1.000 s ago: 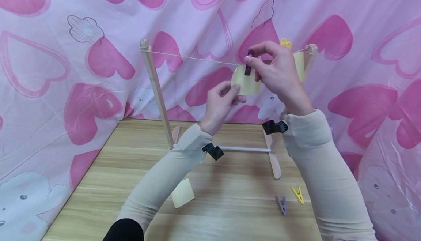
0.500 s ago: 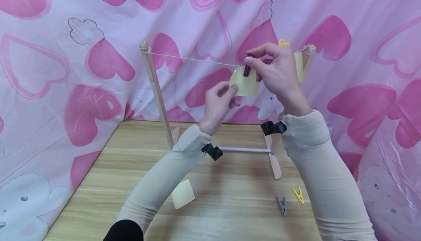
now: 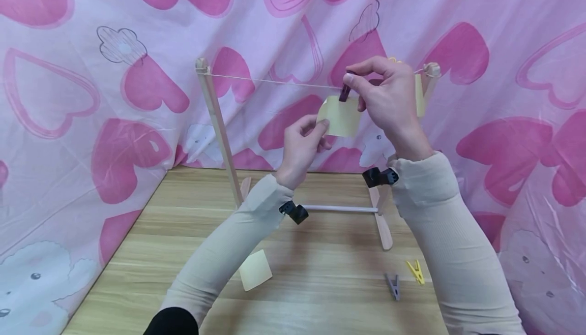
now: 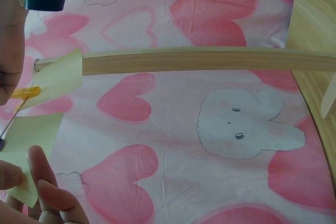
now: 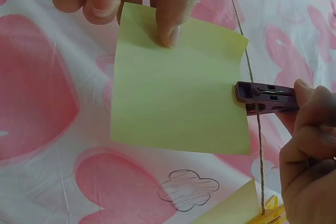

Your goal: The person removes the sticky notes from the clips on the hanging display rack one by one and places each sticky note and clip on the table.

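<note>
My left hand (image 3: 299, 147) pinches a pale yellow sticky note (image 3: 342, 124) by its lower left part, thumb in front. A dark purple clothespin (image 3: 345, 90) is gripped between the thumb and fingers of my right hand (image 3: 393, 103). In the right wrist view the tip of the clothespin (image 5: 268, 97) bites at the note's (image 5: 178, 93) upper edge, and the string (image 5: 254, 129) runs across the clothespin behind that edge. Farther right, a second yellow note (image 3: 419, 95) hangs on the string with a yellow clothespin (image 4: 26, 92).
Wooden posts (image 3: 218, 131) hold the string, joined low by a white rod (image 3: 341, 208). On the wooden table (image 3: 320, 294) lie another yellow note (image 3: 255, 270), a grey clothespin (image 3: 392, 286) and a yellow clothespin (image 3: 415, 272). A pink heart-patterned curtain (image 3: 284, 30) stands behind.
The held note has come slightly down and left, its top edge now below the string. The purple clothespin has tilted, its tip now near that edge. Both hands keep their grips.
</note>
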`<state>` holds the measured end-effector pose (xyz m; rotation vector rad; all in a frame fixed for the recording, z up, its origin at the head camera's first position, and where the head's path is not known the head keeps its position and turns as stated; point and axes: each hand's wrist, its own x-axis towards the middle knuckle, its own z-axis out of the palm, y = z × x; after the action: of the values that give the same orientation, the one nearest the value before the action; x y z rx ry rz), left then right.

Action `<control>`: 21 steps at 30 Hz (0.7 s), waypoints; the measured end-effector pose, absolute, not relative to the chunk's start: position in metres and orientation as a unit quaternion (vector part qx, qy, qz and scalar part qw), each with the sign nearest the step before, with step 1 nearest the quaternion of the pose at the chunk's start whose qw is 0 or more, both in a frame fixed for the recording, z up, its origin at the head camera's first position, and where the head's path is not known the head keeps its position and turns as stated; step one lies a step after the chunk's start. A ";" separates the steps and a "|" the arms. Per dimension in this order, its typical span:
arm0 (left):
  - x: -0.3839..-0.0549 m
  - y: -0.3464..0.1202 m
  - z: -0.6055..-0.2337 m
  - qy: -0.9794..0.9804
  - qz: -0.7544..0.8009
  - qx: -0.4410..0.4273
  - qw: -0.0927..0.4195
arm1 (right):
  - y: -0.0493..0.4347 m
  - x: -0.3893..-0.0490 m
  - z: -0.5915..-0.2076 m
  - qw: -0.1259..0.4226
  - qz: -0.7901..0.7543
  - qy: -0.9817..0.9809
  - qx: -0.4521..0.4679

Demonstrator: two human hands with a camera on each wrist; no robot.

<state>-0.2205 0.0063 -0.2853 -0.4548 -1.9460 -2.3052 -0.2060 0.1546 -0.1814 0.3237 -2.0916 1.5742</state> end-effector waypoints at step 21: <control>-0.221 -0.007 -0.290 -0.639 -0.755 -0.136 0.050 | 0.147 -0.193 -0.168 0.291 0.589 -0.746 0.104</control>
<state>-0.2208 -0.0066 -0.2898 -0.4149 -1.9470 -2.2998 -0.1929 0.1465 -0.1680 0.2772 -1.9892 1.5714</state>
